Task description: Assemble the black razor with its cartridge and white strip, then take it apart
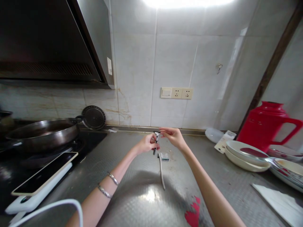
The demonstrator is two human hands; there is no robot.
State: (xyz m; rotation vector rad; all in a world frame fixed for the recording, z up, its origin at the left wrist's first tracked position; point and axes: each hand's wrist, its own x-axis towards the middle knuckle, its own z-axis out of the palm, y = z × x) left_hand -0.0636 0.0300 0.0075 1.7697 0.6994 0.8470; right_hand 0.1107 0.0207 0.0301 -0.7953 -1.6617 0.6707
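A small T-shaped razor (156, 136), with a silver neck and a black handle, is held upright above the counter. The fingers of my left hand (147, 143) are closed round its handle. At the head of the razor, my right hand (173, 136) has its thumb and fingertips pinched against the right end; any smaller part between them is too small to make out. Below the hands, a small clear packet (165, 156) lies on the metal counter. Beside it a thin pale grey tube or cord (161, 173) stretches towards me.
On the left are a steel pan (44, 134) on the hob and a phone (44, 173) lying on a white device. A red thermos (262, 126), stacked dishes (247, 156) and a white paper (279, 201) lie right. A red scrap (193, 214) is near the front.
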